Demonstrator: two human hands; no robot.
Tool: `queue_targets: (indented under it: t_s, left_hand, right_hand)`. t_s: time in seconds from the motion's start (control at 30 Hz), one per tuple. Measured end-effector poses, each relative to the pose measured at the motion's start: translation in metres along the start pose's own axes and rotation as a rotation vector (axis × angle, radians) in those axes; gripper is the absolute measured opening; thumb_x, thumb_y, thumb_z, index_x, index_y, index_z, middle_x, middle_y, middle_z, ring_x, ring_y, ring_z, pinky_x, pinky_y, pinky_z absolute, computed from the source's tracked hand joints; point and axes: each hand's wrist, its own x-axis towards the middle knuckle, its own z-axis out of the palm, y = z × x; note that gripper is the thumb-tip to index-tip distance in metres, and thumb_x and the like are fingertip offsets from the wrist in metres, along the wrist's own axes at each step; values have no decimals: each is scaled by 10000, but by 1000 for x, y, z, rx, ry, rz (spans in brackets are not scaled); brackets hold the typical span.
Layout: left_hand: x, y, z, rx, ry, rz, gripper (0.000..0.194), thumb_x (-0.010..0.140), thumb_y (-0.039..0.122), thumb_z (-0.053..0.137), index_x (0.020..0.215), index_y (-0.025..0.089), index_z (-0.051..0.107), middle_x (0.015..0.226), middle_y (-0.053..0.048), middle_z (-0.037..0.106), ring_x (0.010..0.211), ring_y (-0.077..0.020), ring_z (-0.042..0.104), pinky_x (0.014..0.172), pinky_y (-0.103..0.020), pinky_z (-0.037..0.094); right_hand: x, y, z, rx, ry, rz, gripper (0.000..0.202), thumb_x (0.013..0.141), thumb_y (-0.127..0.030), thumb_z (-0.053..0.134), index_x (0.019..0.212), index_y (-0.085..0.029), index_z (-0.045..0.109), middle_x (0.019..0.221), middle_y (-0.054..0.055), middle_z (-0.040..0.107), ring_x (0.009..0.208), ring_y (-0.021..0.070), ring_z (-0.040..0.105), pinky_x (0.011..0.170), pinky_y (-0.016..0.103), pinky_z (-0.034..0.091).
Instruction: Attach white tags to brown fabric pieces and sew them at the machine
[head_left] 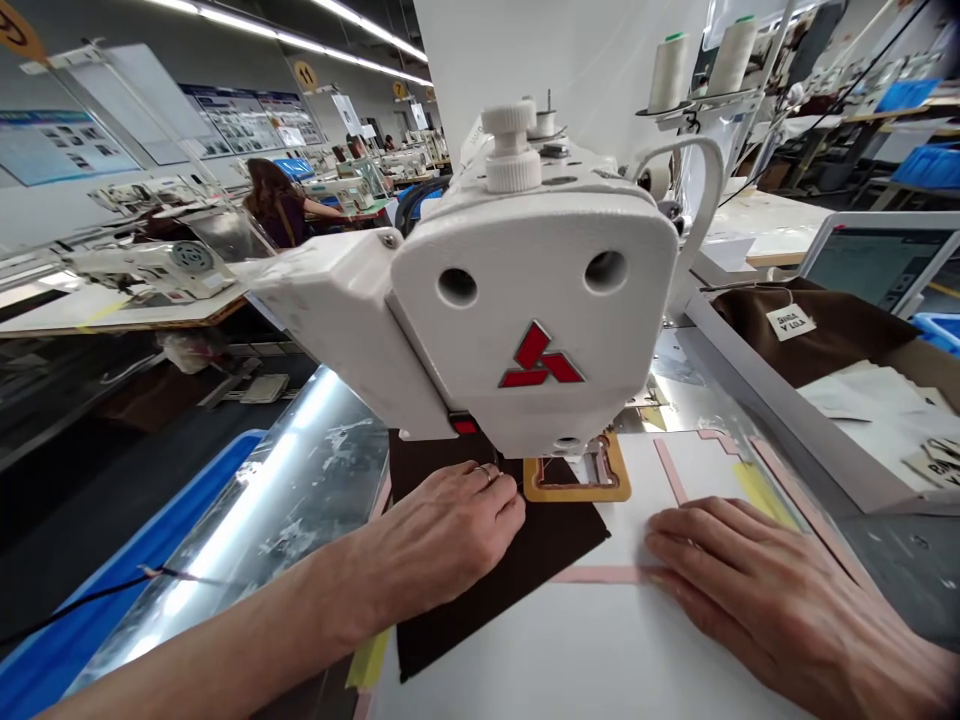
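A dark brown fabric piece [517, 560] lies at an angle on a white template board [510, 660], under the head of a white sewing machine [532, 300]. My left hand [457, 520] rests on the fabric with its fingers curled together close to the needle area; their tips and anything in them are hidden. Just right of those fingers sits an orange-yellow clamp frame [577, 492], pressing at the fabric's upper edge. My right hand [742, 580] lies flat, fingers stretched out, on the right part of the board near pink and yellow tape strips.
On the right stands an open box [795, 440] with brown fabric and white labels, beside a screen [885, 262]. Thread cones [667, 75] rise behind the machine head. A blue bin [142, 550] is at lower left. Another person [277, 205] sits farther back.
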Motion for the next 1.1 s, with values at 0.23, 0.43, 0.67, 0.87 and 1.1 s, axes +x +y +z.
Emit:
queue_targets:
  t_s: [0.23, 0.43, 0.67, 0.87, 1.1]
  left_hand:
    - [13, 5, -15, 120, -135, 111, 193, 858, -26, 503, 896, 139, 597, 777, -49, 513, 684, -223, 557, 683, -418, 588]
    - [-12, -3, 2, 72, 122, 85, 183, 960, 38, 542, 1110, 34, 646, 917, -102, 618, 816, -220, 618, 775, -407, 583]
    - [-43, -10, 9, -51, 353, -160, 160, 889, -5, 650, 954, 119, 570, 846, -33, 621, 770, -157, 586, 701, -343, 489]
    - [-29, 5, 8, -273, 428, -166, 149, 891, 0, 636, 941, 128, 577, 842, -24, 636, 750, -128, 580, 695, -314, 495]
    - [-49, 14, -24, -623, 187, -110, 124, 1043, 239, 557, 1110, 242, 662, 1112, 19, 764, 1191, -181, 677, 1225, -466, 419]
  right_hand:
    - [3, -5, -4, 50, -7, 33, 475, 1277, -301, 179, 1269, -166, 634, 1172, 70, 587, 1011, 256, 572, 864, 423, 437]
    - [-12, 3, 5, 16, -97, 68, 421, 1266, -277, 198, 1355, -196, 602, 1281, 82, 563, 1105, 282, 565, 966, 454, 440]
    - [-5, 1, 2, 13, 0, 19, 437, 1275, -295, 203, 1277, -168, 621, 1245, 65, 565, 1051, 260, 561, 906, 435, 423]
    - [3, -3, 0, 20, 47, 21, 471, 1278, -291, 210, 1200, -137, 648, 1174, 69, 578, 987, 247, 564, 866, 426, 420]
    - [-1, -2, 0, -7, 30, 6, 471, 1275, -302, 195, 1233, -157, 641, 1206, 76, 579, 1015, 261, 578, 875, 444, 436]
